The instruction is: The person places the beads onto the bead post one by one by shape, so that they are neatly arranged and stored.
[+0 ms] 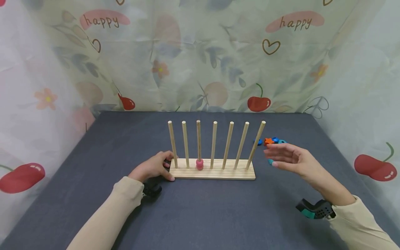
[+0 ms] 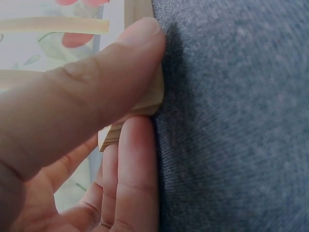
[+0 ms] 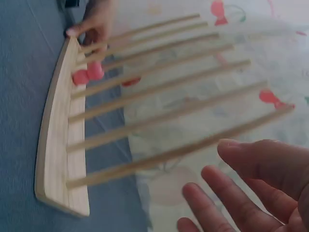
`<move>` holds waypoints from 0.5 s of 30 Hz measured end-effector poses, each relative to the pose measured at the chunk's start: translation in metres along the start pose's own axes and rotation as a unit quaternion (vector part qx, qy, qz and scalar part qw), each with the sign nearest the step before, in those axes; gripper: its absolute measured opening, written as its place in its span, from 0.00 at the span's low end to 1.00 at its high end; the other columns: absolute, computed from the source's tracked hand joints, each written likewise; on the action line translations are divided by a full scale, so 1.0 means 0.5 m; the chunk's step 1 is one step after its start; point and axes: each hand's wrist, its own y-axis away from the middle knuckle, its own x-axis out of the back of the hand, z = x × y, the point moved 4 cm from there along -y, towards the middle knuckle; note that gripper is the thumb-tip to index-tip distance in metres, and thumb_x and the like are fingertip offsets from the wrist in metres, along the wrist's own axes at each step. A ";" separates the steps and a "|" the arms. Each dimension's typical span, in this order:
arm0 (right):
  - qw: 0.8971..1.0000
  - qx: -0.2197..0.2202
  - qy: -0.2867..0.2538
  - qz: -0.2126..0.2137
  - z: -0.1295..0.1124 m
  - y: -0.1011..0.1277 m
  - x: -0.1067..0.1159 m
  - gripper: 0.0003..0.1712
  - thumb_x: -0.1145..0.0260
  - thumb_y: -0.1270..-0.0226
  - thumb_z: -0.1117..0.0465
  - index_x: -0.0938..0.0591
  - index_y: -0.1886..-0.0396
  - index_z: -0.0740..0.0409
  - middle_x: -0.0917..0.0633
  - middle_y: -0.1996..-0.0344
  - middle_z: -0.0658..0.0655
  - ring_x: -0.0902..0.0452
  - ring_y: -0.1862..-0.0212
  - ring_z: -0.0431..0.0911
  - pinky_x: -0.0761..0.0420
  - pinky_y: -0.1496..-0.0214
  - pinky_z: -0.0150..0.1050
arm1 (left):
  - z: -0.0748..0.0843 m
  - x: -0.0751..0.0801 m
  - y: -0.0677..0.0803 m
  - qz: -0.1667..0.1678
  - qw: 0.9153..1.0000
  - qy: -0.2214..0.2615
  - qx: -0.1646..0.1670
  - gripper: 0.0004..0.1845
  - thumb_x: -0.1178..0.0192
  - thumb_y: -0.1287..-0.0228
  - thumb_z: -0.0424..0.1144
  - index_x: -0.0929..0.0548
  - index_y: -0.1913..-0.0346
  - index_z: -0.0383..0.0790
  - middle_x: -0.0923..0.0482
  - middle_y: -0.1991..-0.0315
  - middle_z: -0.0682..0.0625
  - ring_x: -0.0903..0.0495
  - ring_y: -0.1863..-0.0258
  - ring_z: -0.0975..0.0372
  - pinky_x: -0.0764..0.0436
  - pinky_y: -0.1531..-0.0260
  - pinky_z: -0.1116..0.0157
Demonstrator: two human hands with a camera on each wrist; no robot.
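A pale wooden peg board (image 1: 215, 174) with several upright dowels stands mid-table. Pink beads (image 1: 199, 164) sit low on the third dowel from the left; the right wrist view shows the same pink beads (image 3: 89, 73) against the base. My left hand (image 1: 154, 166) holds the board's left end. Up close, its thumb (image 2: 111, 67) lies over the front edge while the fingers (image 2: 137, 179) bend against the end of the wood. Beside the rightmost dowel (image 3: 178, 149), my right hand (image 1: 292, 158) is raised with fingers extended and nothing in it.
Behind my right hand lie small coloured pieces: an orange star (image 1: 268, 141), a blue piece (image 1: 259, 142) and a teal one (image 1: 270, 161) among them. The dark grey tabletop (image 1: 215, 215) is bordered by patterned cloth (image 1: 193, 80) at the back and sides.
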 end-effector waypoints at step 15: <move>0.985 -0.108 0.079 0.107 0.147 -0.025 0.039 0.33 0.37 0.30 0.55 0.33 0.32 0.67 0.23 0.37 0.57 0.25 0.43 0.31 0.25 0.53 0.20 | 0.002 -0.002 0.001 0.007 1.000 -0.003 0.013 0.37 0.22 0.61 0.28 0.25 0.43 0.39 0.35 0.46 0.39 0.27 0.49 0.50 0.23 0.52 0.57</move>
